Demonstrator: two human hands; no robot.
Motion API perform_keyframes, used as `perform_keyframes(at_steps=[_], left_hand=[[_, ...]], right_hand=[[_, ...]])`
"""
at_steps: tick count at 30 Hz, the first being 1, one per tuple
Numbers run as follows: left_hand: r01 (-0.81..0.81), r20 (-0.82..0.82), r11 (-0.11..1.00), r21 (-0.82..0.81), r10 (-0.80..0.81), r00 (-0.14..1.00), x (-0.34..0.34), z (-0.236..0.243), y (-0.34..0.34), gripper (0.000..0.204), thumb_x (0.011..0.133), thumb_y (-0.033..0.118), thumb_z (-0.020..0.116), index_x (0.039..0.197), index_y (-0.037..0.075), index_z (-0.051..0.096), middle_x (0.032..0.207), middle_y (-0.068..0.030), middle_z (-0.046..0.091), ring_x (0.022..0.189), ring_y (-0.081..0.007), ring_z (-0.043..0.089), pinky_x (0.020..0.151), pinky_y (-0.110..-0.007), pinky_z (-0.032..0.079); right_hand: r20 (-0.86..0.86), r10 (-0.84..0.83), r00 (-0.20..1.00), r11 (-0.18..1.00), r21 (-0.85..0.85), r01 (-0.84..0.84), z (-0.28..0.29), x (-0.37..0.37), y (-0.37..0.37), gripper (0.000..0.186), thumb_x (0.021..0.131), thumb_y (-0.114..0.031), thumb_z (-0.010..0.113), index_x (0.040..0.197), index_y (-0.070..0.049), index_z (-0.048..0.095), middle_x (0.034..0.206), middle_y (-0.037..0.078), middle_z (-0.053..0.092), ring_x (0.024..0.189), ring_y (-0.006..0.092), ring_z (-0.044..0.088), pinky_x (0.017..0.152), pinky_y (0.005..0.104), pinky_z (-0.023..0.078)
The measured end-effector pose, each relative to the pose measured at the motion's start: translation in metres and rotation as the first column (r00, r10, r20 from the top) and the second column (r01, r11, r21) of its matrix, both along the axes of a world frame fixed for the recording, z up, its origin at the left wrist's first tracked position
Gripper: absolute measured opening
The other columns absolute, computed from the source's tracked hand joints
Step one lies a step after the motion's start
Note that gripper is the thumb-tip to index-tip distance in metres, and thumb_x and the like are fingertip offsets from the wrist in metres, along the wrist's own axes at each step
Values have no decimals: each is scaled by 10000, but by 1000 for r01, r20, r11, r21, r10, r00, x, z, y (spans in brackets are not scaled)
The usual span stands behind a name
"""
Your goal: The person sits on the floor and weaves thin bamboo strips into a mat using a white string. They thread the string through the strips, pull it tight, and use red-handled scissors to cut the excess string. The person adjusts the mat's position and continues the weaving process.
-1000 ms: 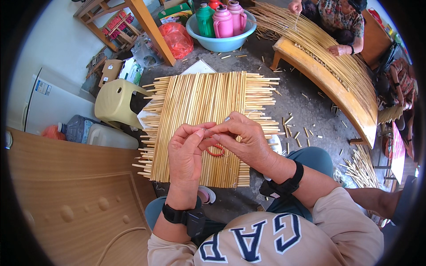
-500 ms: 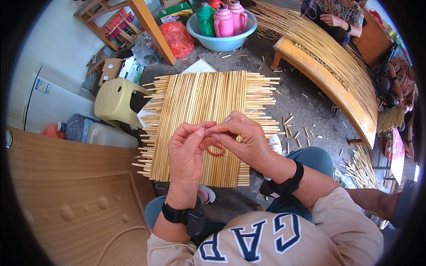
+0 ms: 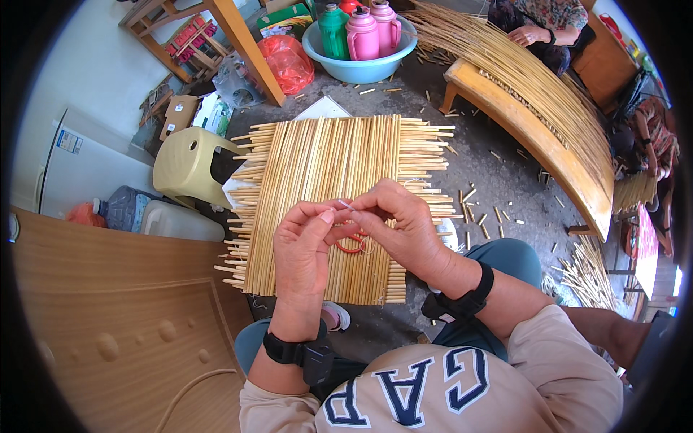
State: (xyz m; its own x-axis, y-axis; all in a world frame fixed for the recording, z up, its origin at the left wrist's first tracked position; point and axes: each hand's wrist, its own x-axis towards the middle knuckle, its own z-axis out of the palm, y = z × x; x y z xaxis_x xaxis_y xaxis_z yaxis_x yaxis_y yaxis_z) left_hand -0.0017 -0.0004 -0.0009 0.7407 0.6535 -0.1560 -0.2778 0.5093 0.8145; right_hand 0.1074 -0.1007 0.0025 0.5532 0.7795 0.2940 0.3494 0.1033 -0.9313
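Right hand (image 3: 397, 220): its fingers curled in more than before, and the forefinger that had stretched left toward the other hand drew back.
Slim pale piece (image 3: 345, 205): it came into view between the fingertips of both hands; its kind could not be told.
Co-worker's hand (image 3: 529, 35), far right: it lowered slightly from its raised pose to the far edge of the reeds (image 3: 498, 61).
Flowered top (image 3: 556, 14): it shifted left and farther from its first place.
Dark sleeve (image 3: 647, 350), near right: it moved nearer, along with its forearm (image 3: 613, 335).
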Motion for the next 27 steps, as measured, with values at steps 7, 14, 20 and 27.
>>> perform_keyframes(at_steps=[7,14,20,27], left_hand=[[109,-67,993,47,-106,992,-3,-1,-3,62,819,37,517,845,-8,552,737,-113,604,579,-137,565,524,-240,470],[206,-24,965,-163,-213,977,-5,3,-6,66,823,67,530,832,5,551,696,-92,586,525,-114,521,481,-216,436],[128,-166,991,43,-119,979,-3,1,-11,39,799,28,547,834,13,536,702,-57,565,517,-61,460,437,-178,334],[43,-253,947,320,41,967,-1,14,-20,46,784,-17,555,826,2,555,677,-30,552,521,-29,438,444,-142,308]], right_hand=[[80,55,995,996,63,-60,2,4,1,126,746,-66,635,848,-15,582,723,75,505,604,179,531,513,263,422],[392,4,920,999,41,-22,5,4,-3,108,741,-71,612,809,-28,540,708,93,482,591,247,529,503,311,438],[366,-23,931,1000,-5,26,1,4,-1,99,764,-61,595,769,-31,501,690,101,474,576,236,517,495,301,415],[205,18,979,999,-47,-9,2,3,-2,104,769,-73,564,750,-15,479,683,130,479,602,291,524,514,345,421]])
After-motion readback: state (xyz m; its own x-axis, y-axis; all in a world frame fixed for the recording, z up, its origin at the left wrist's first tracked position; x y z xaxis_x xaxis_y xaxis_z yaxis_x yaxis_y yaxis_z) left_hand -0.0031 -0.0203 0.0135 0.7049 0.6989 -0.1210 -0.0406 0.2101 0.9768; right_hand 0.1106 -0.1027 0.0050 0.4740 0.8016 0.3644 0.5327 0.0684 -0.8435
